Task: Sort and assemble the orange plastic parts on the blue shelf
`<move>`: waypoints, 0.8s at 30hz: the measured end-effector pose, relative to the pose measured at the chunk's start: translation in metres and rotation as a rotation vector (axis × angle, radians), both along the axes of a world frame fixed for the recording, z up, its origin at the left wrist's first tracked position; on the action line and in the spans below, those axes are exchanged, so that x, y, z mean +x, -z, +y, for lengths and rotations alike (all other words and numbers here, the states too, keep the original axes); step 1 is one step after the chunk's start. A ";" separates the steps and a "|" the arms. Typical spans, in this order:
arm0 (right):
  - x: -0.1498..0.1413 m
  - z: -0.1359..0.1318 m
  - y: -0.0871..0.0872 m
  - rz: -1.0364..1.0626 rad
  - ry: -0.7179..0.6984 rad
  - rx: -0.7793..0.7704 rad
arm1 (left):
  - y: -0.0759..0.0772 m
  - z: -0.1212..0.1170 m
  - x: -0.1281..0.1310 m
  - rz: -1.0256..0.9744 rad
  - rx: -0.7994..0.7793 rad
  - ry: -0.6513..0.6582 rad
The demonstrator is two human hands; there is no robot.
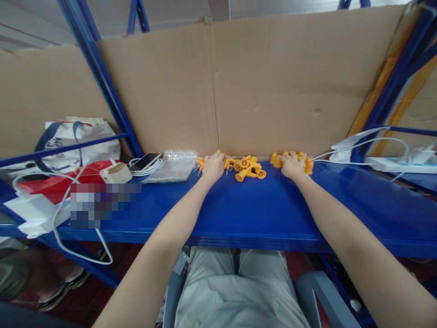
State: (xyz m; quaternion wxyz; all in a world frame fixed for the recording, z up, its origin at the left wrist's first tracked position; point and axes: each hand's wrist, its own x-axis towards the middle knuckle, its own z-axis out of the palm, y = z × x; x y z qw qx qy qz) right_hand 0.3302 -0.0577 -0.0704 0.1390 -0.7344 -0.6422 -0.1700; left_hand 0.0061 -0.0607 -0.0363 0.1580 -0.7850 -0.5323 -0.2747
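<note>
My left hand [213, 166] rests over a small heap of orange-yellow pieces with thin metal coils [199, 163] at the back of the blue shelf. Its fingers reach forward over the heap, their tips partly hidden. To the right, my right hand [292, 165] lies with fingers apart on a group of yellow cup-shaped plastic pieces [308, 166], touching them from above. Between the hands sits a loose pile of yellow horn-shaped plastic pieces [249, 167], some with dark round hollows facing me. Neither hand visibly lifts anything.
A cardboard panel [273, 86] stands behind the blue shelf [252, 209]. On the left lie a clear plastic bag [179, 165], a phone [147, 161], white cables and chargers [32, 209], and a cloth bag [85, 141]. A power strip [403, 165] is at right.
</note>
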 end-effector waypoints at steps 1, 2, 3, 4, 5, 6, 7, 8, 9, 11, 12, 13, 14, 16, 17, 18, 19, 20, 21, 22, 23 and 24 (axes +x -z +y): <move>0.000 0.000 0.000 0.010 -0.006 -0.004 | 0.000 0.000 0.001 0.002 -0.018 -0.003; 0.000 0.001 0.000 0.019 -0.014 -0.008 | 0.000 -0.001 0.001 0.006 -0.032 -0.006; 0.000 0.001 0.000 0.027 -0.022 -0.013 | 0.000 0.000 0.002 0.011 -0.041 -0.011; 0.000 0.001 0.001 0.032 -0.029 -0.019 | 0.000 0.000 0.002 0.016 -0.045 -0.017; 0.000 0.002 0.001 0.035 -0.035 -0.025 | 0.001 0.000 0.002 0.021 -0.047 -0.022; 0.000 0.002 0.001 0.037 -0.039 -0.030 | 0.001 0.001 0.003 0.024 -0.049 -0.026; 0.000 0.001 0.001 0.038 -0.040 -0.036 | 0.002 0.001 0.003 0.025 -0.052 -0.027; -0.001 0.001 0.000 0.038 -0.039 -0.040 | 0.004 0.002 0.002 0.025 -0.057 -0.026; -0.002 0.000 0.000 0.037 -0.036 -0.044 | 0.005 0.003 0.002 0.024 -0.065 -0.023; -0.003 -0.002 -0.001 0.033 -0.032 -0.050 | 0.009 0.005 0.002 0.026 -0.092 -0.016; -0.004 -0.003 -0.001 0.029 -0.032 -0.050 | 0.012 0.006 0.002 0.029 -0.109 -0.009; -0.005 -0.003 -0.001 0.023 -0.035 -0.045 | 0.014 0.006 0.001 0.034 -0.129 -0.001; -0.006 -0.004 -0.001 0.013 -0.039 -0.037 | 0.016 0.007 0.001 0.038 -0.152 0.007; -0.008 -0.005 -0.001 -0.010 -0.052 -0.008 | 0.020 0.008 0.001 0.043 -0.210 0.012; -0.009 -0.005 -0.001 -0.021 -0.062 0.008 | 0.021 0.008 0.001 0.047 -0.248 0.006; -0.011 -0.005 -0.001 -0.029 -0.071 0.024 | 0.021 0.008 0.001 0.056 -0.293 -0.007; -0.013 -0.005 -0.002 -0.035 -0.083 0.040 | 0.022 0.008 0.001 0.067 -0.342 -0.026; -0.016 -0.006 -0.002 -0.040 -0.097 0.056 | 0.022 0.008 0.000 0.079 -0.389 -0.048; -0.019 -0.007 -0.003 -0.044 -0.116 0.071 | 0.022 0.008 0.000 0.089 -0.430 -0.069; -0.023 -0.008 -0.004 -0.049 -0.137 0.085 | 0.022 0.008 0.000 0.096 -0.461 -0.087; -0.028 -0.009 -0.005 -0.053 -0.161 0.100 | 0.022 0.008 0.000 0.098 -0.479 -0.102; -0.033 -0.010 -0.006 -0.056 -0.188 0.115 | 0.022 0.009 0.000 0.097 -0.482 -0.111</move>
